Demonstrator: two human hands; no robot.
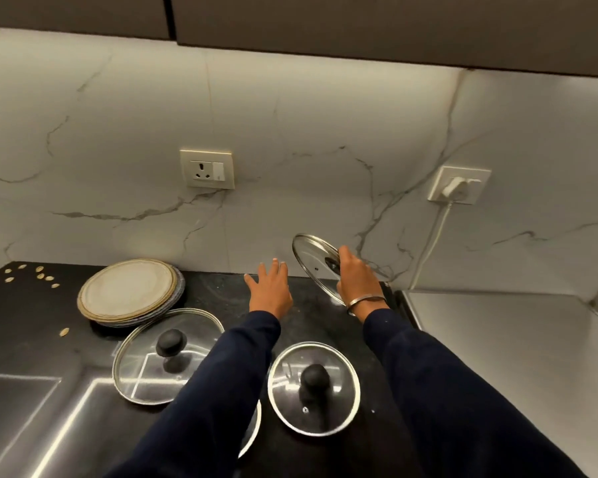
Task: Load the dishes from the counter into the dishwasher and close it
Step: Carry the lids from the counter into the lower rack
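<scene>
Right hand [354, 276] grips the tilted glass lid [316, 262] by its knob; left hand [270, 288] hovers released (steady the rim with it).

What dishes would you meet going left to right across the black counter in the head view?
Stack of round beige plates → large glass lid with black knob → smaller glass lid with black knob → steel-rimmed glass lid held by right hand.

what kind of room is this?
Most likely a home kitchen: a black counter against a marble-look wall, glass pot lids and a stack of plates on it, and a wall socket above. The right hand holds another lid.
</scene>
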